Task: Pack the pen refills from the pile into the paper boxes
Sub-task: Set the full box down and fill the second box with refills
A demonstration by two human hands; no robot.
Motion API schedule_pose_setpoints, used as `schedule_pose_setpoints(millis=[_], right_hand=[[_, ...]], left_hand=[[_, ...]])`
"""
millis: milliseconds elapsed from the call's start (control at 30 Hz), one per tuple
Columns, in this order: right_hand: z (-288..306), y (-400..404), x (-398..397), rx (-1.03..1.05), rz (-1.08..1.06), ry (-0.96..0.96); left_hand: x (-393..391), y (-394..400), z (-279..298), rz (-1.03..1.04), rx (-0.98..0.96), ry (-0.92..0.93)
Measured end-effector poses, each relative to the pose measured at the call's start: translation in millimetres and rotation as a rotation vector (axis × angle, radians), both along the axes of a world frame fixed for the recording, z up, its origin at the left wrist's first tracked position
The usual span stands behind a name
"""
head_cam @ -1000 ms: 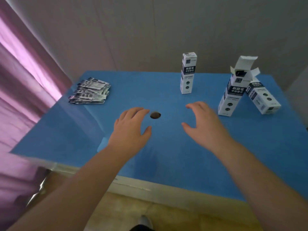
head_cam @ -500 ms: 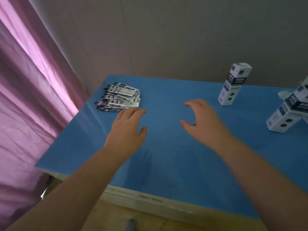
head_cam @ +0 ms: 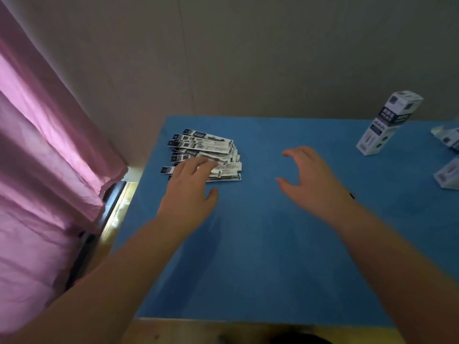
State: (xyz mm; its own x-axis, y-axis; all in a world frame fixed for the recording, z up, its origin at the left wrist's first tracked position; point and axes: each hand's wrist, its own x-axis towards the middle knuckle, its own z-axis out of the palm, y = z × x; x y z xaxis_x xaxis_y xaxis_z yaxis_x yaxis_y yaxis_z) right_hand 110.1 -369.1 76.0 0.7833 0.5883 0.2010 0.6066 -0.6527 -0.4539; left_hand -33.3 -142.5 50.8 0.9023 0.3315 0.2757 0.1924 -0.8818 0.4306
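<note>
the pink curtain [head_cam: 42, 170] fills the left side, hanging just beside the left edge of the blue surface [head_cam: 260, 256], with a narrow lit gap between them. the surface runs back to the grey wall [head_cam: 248, 58]; its near edge crosses the bottom of the view, and its right part runs out of frame. a broad bare stretch of blue lies between the two forearms and in front of them.

an upright paper box [head_cam: 385, 124], white with dark print, stands near the back right, well apart from both hands. parts of two more boxes [head_cam: 449, 175] show at the right border, cut off by it.

the pile of pen refills [head_cam: 211, 151], flat white and black packets fanned out, lies near the back left corner, close to the left edge.

the left hand [head_cam: 191, 192] lies over the pile's near side, its fingers [head_cam: 198, 166] nearly straight and together, resting on the top packets, thumb out to the side on the blue. the right hand [head_cam: 315, 180] hovers to the right of the pile, apart from it, fingers loosely curved and spread from the thumb, holding nothing.
</note>
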Motion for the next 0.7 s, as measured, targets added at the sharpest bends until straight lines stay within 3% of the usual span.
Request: schedule_pose_setpoints(millis=[467,700], right_hand=[[-7,28,25,-0.014,-0.001,0.014],[-18,29,35,-0.064,0.014,0.05]], left_hand=[[34,27,-23,-0.015,0.009,0.019],[70,60,-44,-0.029,0.118,0.35]])
